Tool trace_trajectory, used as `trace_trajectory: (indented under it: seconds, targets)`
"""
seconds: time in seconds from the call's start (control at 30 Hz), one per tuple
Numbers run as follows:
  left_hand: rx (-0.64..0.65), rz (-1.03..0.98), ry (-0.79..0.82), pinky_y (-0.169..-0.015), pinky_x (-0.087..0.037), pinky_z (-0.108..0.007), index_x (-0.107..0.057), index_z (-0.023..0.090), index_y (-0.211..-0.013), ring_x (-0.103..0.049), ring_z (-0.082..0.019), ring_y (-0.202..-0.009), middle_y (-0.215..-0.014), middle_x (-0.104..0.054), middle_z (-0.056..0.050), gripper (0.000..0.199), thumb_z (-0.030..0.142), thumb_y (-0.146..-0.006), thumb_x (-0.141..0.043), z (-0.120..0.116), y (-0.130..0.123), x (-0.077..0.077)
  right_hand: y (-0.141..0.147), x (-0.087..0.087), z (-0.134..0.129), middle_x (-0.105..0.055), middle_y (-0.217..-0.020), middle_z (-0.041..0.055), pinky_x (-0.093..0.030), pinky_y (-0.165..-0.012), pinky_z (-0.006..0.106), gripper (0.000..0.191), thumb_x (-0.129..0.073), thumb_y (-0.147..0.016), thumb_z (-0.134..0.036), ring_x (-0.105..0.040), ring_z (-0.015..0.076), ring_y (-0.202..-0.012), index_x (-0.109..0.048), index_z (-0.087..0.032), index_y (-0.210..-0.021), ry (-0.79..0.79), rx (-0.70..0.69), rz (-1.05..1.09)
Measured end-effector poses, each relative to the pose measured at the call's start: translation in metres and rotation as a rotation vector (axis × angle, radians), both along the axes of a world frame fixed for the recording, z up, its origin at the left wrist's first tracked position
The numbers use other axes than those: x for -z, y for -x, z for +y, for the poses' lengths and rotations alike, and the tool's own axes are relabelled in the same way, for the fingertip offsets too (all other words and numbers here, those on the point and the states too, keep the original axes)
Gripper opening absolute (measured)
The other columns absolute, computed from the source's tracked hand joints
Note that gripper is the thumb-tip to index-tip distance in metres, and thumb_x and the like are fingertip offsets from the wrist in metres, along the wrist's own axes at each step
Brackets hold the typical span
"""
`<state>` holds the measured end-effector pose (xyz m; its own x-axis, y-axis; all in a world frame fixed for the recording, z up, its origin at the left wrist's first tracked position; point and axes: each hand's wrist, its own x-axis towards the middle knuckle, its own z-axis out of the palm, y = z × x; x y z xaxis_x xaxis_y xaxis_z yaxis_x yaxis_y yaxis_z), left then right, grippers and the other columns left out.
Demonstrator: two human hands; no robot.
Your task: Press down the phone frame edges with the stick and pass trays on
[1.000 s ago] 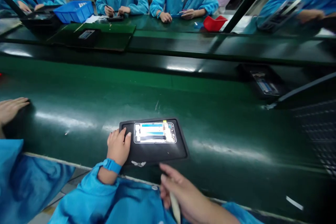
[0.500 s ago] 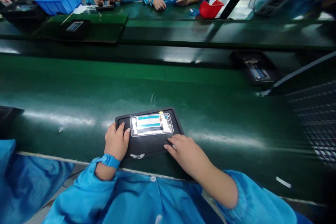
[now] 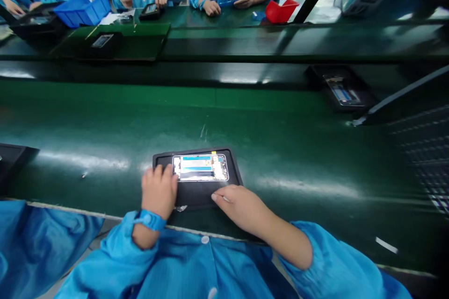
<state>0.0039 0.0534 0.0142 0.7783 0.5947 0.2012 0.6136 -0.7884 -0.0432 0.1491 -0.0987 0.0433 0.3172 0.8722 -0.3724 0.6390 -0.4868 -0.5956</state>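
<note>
A black tray (image 3: 196,195) lies on the green work surface in front of me, slightly tilted in its heading. In its upper part rests an opened phone body (image 3: 200,168), with blue strips, a bright inner face and a yellow tab at its top edge. My left hand (image 3: 159,191) lies over the tray's left end, fingers stretched out, the tips by the phone body's left edge. At the tray's lower right, my right hand (image 3: 242,208) is closed, thumb and forefinger pinched together. Whatever it holds, if anything, is too small to make out.
Another black tray with a phone body (image 3: 343,91) stands at the back right, beside a metal bar. Part of a dark tray (image 3: 14,161) shows at left. Across the bench, co-workers sit near a blue bin (image 3: 82,9) and a red bin (image 3: 280,10). A white strip (image 3: 386,245) lies at right.
My right thumb and fingers have come together and moved slightly left. My left fingers have shifted right onto the phone body's edge. Across the bench, a co-worker's hands have moved apart.
</note>
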Motion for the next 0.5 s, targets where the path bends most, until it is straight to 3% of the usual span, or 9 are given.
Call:
trace_trajectory:
  seconds: [0.1, 0.17, 0.33, 0.5]
  targets:
    - [0.352, -0.084, 0.128, -0.086, -0.039, -0.045, -0.057, 0.019, -0.102, -0.049, -0.027, -0.097, -0.098, -0.059, -0.007, 0.026, 0.028, -0.082, -0.043, -0.034, -0.013, -0.002, -0.009, -0.001, 0.000, -0.065, -0.081, 0.0015, -0.040, -0.068, 0.026, 0.031, -0.037, -0.084, -0.037, -0.057, 0.0164, -0.077, -0.064, -0.022, -0.079, 0.002, 0.039, 0.179]
    - [0.467, -0.155, 0.211, -0.089, -0.039, -0.043, -0.056, 0.020, -0.102, -0.050, -0.023, -0.096, -0.096, -0.060, -0.004, 0.025, 0.025, -0.083, -0.042, -0.049, -0.022, 0.002, -0.016, -0.001, 0.000, -0.065, -0.079, 0.0006, -0.039, -0.065, 0.025, 0.031, -0.037, -0.083, -0.038, -0.057, 0.0154, -0.073, -0.063, -0.022, -0.077, 0.001, 0.051, 0.290]
    - [0.504, -0.283, 0.302, -0.086, -0.043, -0.041, -0.057, 0.019, -0.092, -0.054, -0.019, -0.086, -0.080, -0.062, -0.003, 0.022, 0.017, -0.083, -0.037, -0.049, -0.031, 0.011, -0.023, -0.001, 0.005, -0.062, -0.072, 0.0003, -0.039, -0.060, 0.023, 0.027, -0.042, -0.079, -0.038, -0.054, 0.0137, -0.068, -0.061, -0.019, -0.072, 0.038, 0.126, 0.415]
    - [0.453, -0.355, 0.259, -0.078, -0.046, -0.039, -0.057, 0.018, -0.077, -0.054, -0.018, -0.075, -0.067, -0.057, -0.004, 0.021, 0.017, -0.083, -0.037, -0.044, -0.035, 0.008, -0.019, 0.004, 0.010, -0.051, -0.053, -0.0029, -0.031, -0.038, 0.019, 0.026, -0.047, -0.076, -0.039, -0.041, 0.0075, -0.042, -0.055, -0.018, -0.064, 0.108, 0.433, 0.659]
